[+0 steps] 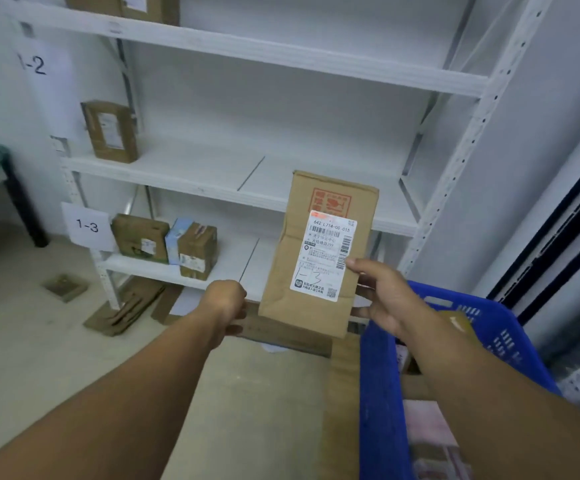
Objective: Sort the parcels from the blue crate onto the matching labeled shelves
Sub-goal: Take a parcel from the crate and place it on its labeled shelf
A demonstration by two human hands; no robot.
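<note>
Parcel (316, 258) is brown w/ a white label, "1-3" written on it. It stands up in the air in front of the white rack (454, 161), just left of the blue crate (382, 393). R hand (388, 299) pinches its right edge, thumb on the label. L hand (224, 304) is curled by its low left corner; can't tell what it grips. The 1-3 sign (87, 225) hangs by the low shelf (226, 268), where boxes (139, 239) sit. The 1-2 sign (34, 65) is higher. Flat cardboard (129, 306) lies on the pale floor (22, 323).
</note>
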